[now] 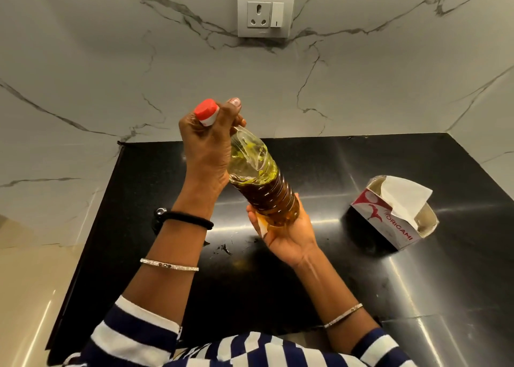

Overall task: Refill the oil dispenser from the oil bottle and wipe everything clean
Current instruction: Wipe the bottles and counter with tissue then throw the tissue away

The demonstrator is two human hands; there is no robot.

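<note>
The right hand [281, 236] grips the base of the oil bottle [261, 180], which is held tilted above the black worktop [333, 283]. Beyond, at the bottle's neck, the left hand [205, 144] is curled around the red cap [206, 112]. A tissue box [389, 216] stands to the right.

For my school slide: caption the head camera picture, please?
Left hand grips the red cap, right hand holds the tilted oil bottle over a counter.
</note>
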